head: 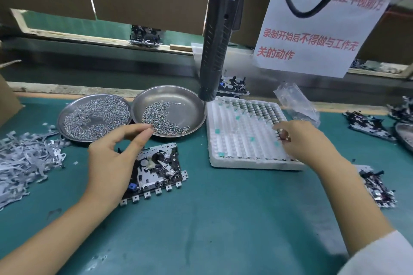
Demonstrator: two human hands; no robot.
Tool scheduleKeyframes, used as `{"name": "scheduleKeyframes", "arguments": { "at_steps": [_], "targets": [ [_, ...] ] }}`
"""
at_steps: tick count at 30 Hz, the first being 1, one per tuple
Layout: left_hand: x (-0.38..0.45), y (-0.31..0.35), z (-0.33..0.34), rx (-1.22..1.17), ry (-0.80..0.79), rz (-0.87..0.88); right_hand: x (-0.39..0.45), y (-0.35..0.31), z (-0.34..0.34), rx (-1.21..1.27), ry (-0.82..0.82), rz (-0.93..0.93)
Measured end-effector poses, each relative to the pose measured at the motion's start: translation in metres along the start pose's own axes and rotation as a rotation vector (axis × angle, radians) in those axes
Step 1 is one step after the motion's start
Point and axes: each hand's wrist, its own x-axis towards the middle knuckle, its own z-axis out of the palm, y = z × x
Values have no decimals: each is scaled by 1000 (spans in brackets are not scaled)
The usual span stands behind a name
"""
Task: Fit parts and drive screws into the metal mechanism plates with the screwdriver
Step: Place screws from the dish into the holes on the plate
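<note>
A metal mechanism plate (159, 169) lies on the green mat in front of me, partly under my left hand (111, 161). That hand hovers over it and pinches a small screw between thumb and forefinger at the rim of the right steel dish (169, 98), which holds loose screws. My right hand (306, 140) reaches over the white foam tray (237, 149) and its fingertips pinch a small part at the tray's right side. The black electric screwdriver (218, 35) hangs upright above the dish and tray, untouched.
A second steel dish (69, 116) of screws sits left of the first. A heap of thin metal strips (24, 158) fills the left. More mechanism plates (377, 187) lie at the right and back, beside a crumpled plastic bag (295, 100). A paper notice (321, 27) hangs behind.
</note>
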Motion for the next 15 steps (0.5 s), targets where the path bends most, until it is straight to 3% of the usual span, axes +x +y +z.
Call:
{"name": "scheduleKeyframes", "arguments": {
  "at_steps": [9, 12, 15],
  "targets": [
    [-2, 2, 1, -14, -9, -49, -5, -5, -7, -193, 184, -6],
    [-2, 2, 2, -17, -16, -40, -16, -31, -18, 170, 210, -172],
    [-3, 4, 3, -21, -19, -14, -40, -86, -21, 751, -25, -357]
  ]
}}
